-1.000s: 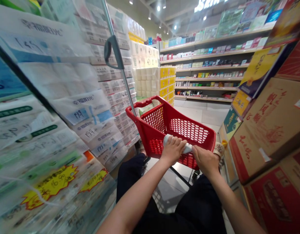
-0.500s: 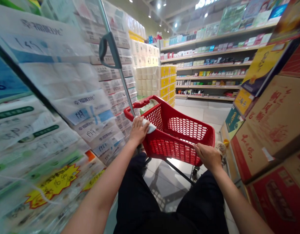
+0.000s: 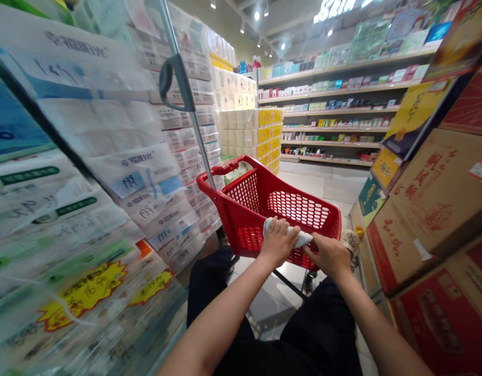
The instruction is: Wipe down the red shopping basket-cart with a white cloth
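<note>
A red plastic shopping cart (image 3: 309, 206) with perforated sides stands crosswise in front of my knees. My left hand (image 3: 279, 243) is closed over a white cloth (image 3: 302, 238), pressing it onto the middle of the cart's near rim. Close beside it, my right hand (image 3: 330, 255) grips the same rim toward the right corner, its thumb and fingertips by the cloth's end. The fingers' undersides are hidden. Toward the cart's handle (image 3: 225, 166), a pale green item (image 3: 237, 172) shows behind the perforated divider.
Stacked tissue packs (image 3: 147, 172) wall the left side, with a metal pole (image 3: 199, 141) carrying a grey handle before them. Cardboard cartons (image 3: 440, 193) are piled on the right. Shelves (image 3: 330, 115) of small boxed goods stand behind, across a tiled floor (image 3: 319, 183).
My left hand has slid the cloth along the near rim from the handle end rightward to beside my right hand. The right hand keeps its place on the rim; the cart shifted slightly left in view.
</note>
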Available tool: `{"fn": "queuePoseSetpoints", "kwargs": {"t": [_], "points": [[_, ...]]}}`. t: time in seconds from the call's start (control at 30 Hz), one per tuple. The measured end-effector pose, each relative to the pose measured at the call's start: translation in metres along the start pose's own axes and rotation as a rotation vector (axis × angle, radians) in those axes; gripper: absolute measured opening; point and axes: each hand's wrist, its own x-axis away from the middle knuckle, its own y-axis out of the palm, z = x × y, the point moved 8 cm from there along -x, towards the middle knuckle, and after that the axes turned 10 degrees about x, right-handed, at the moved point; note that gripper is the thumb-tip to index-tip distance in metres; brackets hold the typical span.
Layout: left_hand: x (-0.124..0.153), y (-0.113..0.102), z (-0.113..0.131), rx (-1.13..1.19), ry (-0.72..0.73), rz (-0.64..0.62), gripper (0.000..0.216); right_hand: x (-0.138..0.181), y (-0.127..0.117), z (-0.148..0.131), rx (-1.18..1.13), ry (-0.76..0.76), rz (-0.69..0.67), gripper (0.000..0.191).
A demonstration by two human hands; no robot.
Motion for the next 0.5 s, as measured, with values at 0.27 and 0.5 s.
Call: {"fn": "queuePoseSetpoints", "kwargs": {"t": [0.27,0.5], "points": [[0.014,-0.062,-0.108,-0.131,-0.022,-0.006,0.036,0.000,0.004,0.007,0.024,-0.002,0.023,0.034],[0.026,-0.115,-0.168,-0.276,-0.273,0.119,0.036,0.001,0.001,0.001,0.016,0.013,0.057,0.035]]}}
